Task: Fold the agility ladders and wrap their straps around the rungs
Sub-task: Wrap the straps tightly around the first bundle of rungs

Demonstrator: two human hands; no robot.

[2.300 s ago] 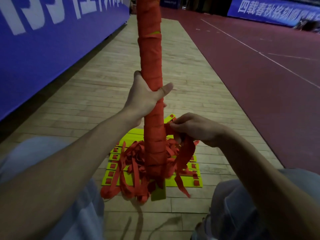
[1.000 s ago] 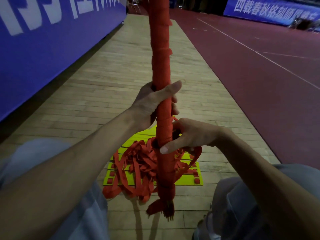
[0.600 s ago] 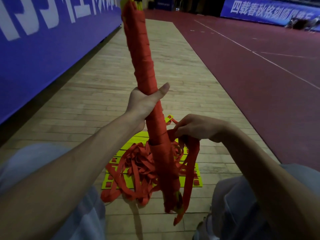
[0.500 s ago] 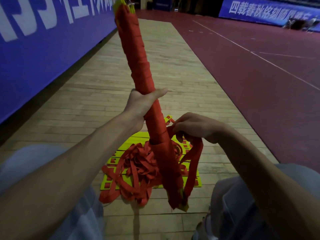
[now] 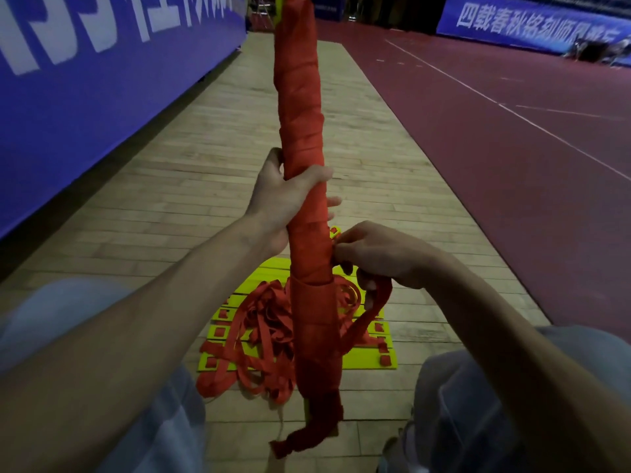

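Grips the upright, strap-wrapped bundle of rungs (image 5: 300,97) at mid-height with the left hand (image 5: 283,199), thumb across its front. Pinches a loose red strap (image 5: 375,307) in the right hand (image 5: 382,257), fingers curled, touching the bundle's right side. Holds the bundle above a second ladder's yellow rungs (image 5: 362,362) and tangled straps (image 5: 263,326) lying on the wooden floor (image 5: 191,186).

Yellow rungs (image 5: 370,361) lie on the wooden floor (image 5: 211,158), apparently stacked, under tangled red straps (image 5: 263,322).
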